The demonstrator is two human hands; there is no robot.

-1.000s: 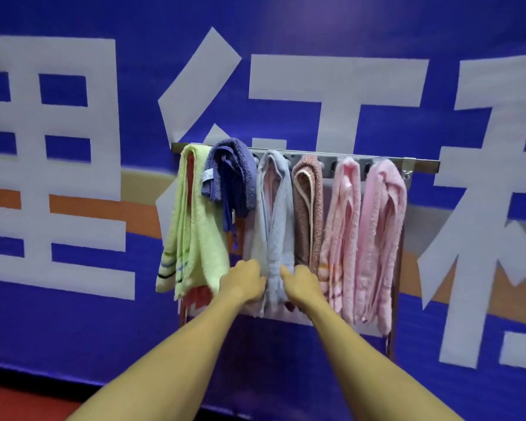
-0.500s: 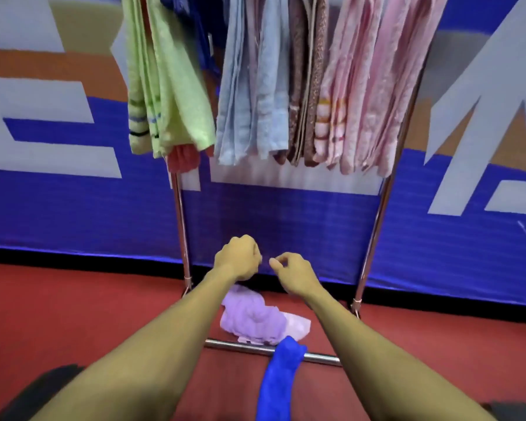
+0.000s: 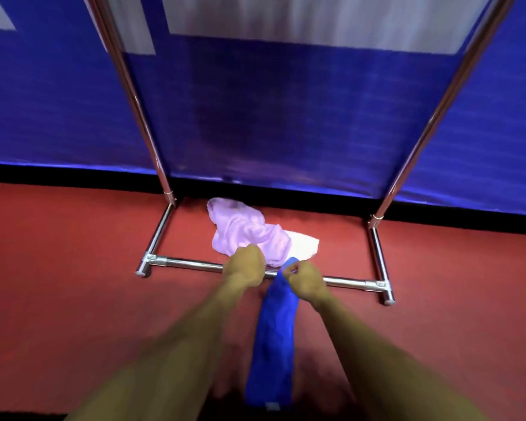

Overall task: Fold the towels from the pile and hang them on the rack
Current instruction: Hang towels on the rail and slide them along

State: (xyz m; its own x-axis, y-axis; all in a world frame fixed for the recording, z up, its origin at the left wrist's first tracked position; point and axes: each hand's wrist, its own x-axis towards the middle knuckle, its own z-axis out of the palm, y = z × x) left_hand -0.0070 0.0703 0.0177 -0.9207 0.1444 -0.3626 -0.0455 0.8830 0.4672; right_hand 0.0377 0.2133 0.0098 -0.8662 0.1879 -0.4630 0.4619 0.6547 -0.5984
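A crumpled lilac towel (image 3: 243, 229) lies on the red floor inside the rack's base, on top of a white towel (image 3: 305, 244). A long blue towel (image 3: 274, 338) stretches from the rack's front base bar (image 3: 189, 263) back toward me. My right hand (image 3: 305, 279) pinches the blue towel's far end just over the bar. My left hand (image 3: 245, 266) is curled at the lilac towel's near edge; its fingers are hidden, so a grip cannot be made out. The hung towels are out of view above.
The rack's two chrome uprights (image 3: 140, 117) (image 3: 431, 123) rise on either side in front of a blue banner wall (image 3: 286, 117). Side base bars (image 3: 378, 253) run back to the wall. Red floor (image 3: 73, 284) spreads left and right.
My view dropped from the hung towels to the floor. Both hands came down from the light blue towel to the rack's base, and my right hand took hold of the blue towel's end.
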